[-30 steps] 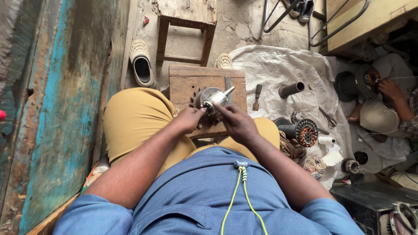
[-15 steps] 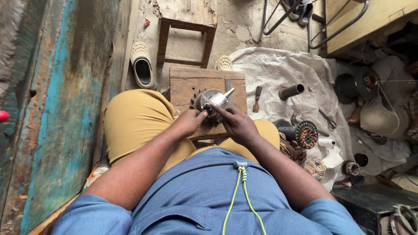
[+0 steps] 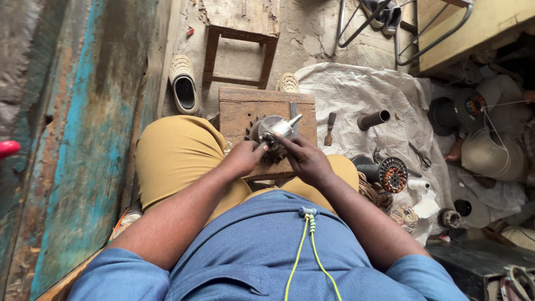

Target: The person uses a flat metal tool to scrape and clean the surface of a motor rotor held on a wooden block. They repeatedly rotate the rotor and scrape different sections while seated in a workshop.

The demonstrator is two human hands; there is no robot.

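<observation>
A round grey metal motor part (image 3: 273,129) with a short shaft pointing up to the right rests on a low wooden block (image 3: 239,111) between my knees. My left hand (image 3: 243,158) grips its near left side with curled fingers. My right hand (image 3: 305,159) holds its near right side, the forefinger stretched onto the metal body. A dark toothed ring shows under the part.
A wooden stool (image 3: 241,33) and a sandal (image 3: 184,85) stand beyond the block. A white sheet (image 3: 356,92) on the right carries a metal tube (image 3: 373,119), a chisel-like tool (image 3: 329,128), pliers (image 3: 419,155) and a copper-wound stator (image 3: 392,174). Another person (image 3: 490,134) sits at far right. A painted wall (image 3: 67,139) runs along the left.
My hands stay on the motor part with only small finger shifts. The person at the right has moved their arms over a wound coil.
</observation>
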